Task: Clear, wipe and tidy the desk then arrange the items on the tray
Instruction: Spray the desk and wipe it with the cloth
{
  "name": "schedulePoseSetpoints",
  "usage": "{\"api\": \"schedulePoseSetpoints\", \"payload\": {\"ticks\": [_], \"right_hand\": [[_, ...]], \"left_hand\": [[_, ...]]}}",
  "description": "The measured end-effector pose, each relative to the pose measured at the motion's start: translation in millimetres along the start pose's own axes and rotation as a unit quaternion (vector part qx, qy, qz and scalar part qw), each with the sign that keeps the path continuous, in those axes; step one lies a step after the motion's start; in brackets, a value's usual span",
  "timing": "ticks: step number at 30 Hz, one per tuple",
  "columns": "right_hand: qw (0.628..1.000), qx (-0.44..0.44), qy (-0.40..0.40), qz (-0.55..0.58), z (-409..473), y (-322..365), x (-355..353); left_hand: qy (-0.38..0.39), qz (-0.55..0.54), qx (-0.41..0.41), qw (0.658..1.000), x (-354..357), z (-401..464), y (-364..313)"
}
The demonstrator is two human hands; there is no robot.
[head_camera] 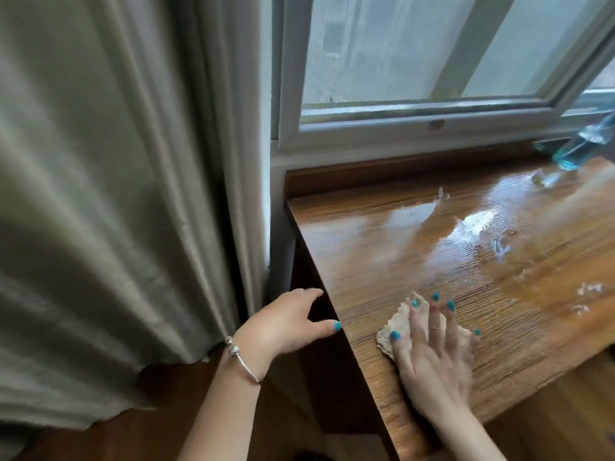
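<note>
Right hand [432, 347], fingers spread flat, presses the cloth [404, 322] on the desk [382, 247] at lower centre; unwiped wet patch [479, 227] lies toward upper right. Left hand [286, 324], relaxed and empty, rests at the desk's edge.

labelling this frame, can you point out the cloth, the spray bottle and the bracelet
cloth [396, 322]: head view, on its bare left part beside the fingers.
spray bottle [580, 146]: head view, on its clear blue body at the far right edge.
bracelet [244, 362]: head view, on the silver band at the left wrist.
</note>
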State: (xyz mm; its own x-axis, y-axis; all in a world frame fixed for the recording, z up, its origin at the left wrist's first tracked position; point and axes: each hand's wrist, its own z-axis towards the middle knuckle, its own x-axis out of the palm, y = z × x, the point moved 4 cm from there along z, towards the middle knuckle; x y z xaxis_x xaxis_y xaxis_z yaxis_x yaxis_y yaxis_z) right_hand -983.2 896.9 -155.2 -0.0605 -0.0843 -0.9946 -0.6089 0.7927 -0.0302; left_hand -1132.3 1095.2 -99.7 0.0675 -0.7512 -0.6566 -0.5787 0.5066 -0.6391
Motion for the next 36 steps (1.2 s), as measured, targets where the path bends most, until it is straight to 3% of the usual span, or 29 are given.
{"api": "schedulePoseSetpoints", "payload": {"ticks": [6, 11, 15, 19, 23, 28, 33, 36], "right_hand": [[0.999, -0.020, 0.034, 0.032, 11.0, 6.1, -1.1], [0.998, -0.039, 0.027, 0.033, 70.5, 41.0, -5.8], [0.996, -0.044, 0.024, 0.068, 157.8, 81.8, -12.7], [0.995, -0.039, 0.017, 0.093, 214.4, 113.9, -29.6], [0.989, 0.062, 0.006, 0.133, 171.9, 109.8, -18.8], [0.974, 0.199, -0.012, 0.105, 116.9, 126.3, -9.0], [0.978, 0.170, -0.038, 0.114, 205.0, 222.3, -22.1], [0.970, 0.201, -0.035, 0.129, 230.6, 263.3, -23.3]], "left_hand": [[0.003, 0.010, 0.069, 0.998, -30.7, 42.3, 0.3], [-0.060, 0.092, 0.093, 0.990, -52.5, 100.5, -4.8], [-0.128, 0.262, 0.158, 0.943, -76.8, 146.5, -8.2], [-0.171, 0.315, 0.240, 0.902, -107.6, 173.8, -10.6], [-0.211, 0.302, 0.290, 0.883, -126.5, 170.3, 4.1], [-0.182, 0.303, 0.325, 0.877, -147.9, 166.6, 49.9], [-0.222, 0.329, 0.359, 0.845, -172.1, 167.0, 80.0], [-0.236, 0.366, 0.342, 0.833, -174.2, 163.0, 91.5]]}}
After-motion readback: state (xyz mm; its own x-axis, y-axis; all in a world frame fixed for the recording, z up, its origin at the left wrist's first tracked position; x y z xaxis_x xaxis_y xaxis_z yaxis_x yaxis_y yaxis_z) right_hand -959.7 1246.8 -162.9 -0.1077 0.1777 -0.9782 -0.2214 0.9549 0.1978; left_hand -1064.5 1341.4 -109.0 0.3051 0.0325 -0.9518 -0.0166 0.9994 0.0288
